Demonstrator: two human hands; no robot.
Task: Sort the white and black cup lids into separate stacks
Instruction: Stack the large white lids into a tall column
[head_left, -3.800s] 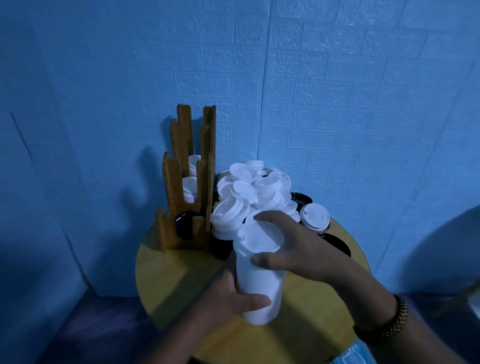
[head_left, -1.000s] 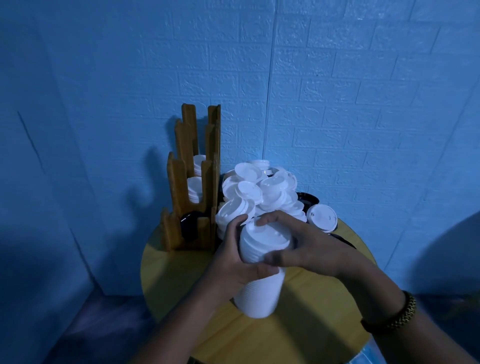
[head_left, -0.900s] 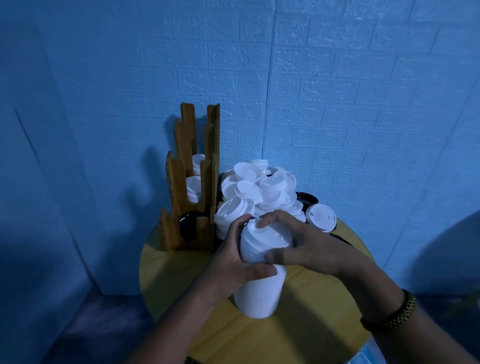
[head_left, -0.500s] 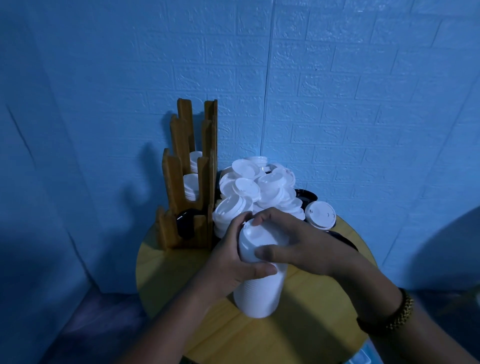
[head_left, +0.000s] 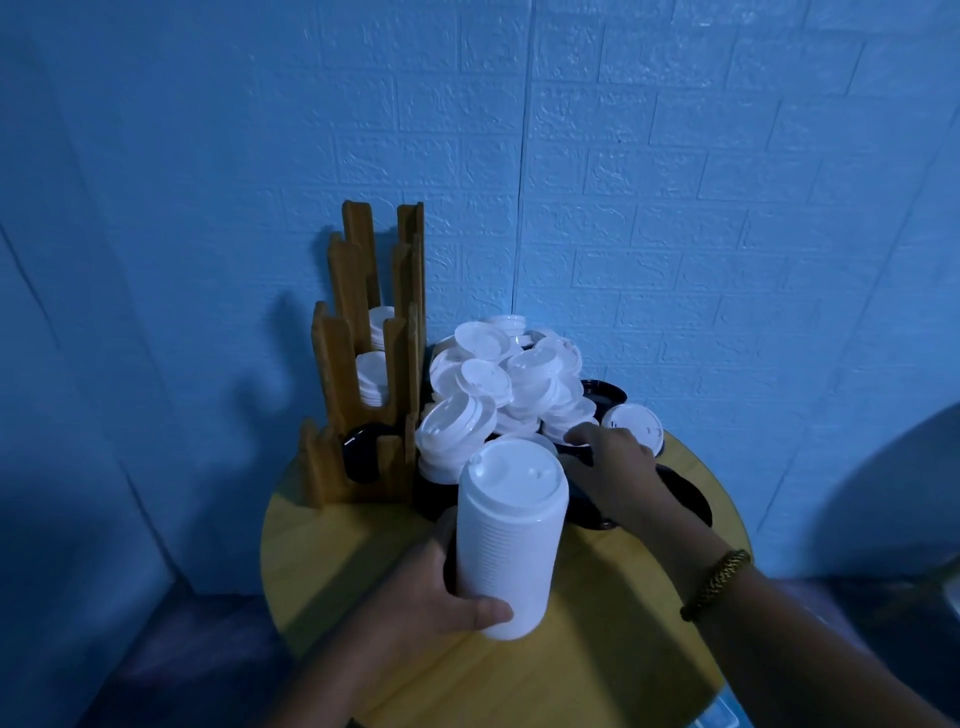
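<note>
White, ridged lid stack (head_left: 511, 540) leans, perhaps slightly.

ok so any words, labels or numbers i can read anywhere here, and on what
No readable text anywhere in this view.
Loose white lid lying face up: a few small dark marks, too small to read.
Top of the stack of white lids held by the left hand: raised marks only, not legible.
Black lid in the wooden holder: a tiny pale mark, unreadable.
</note>
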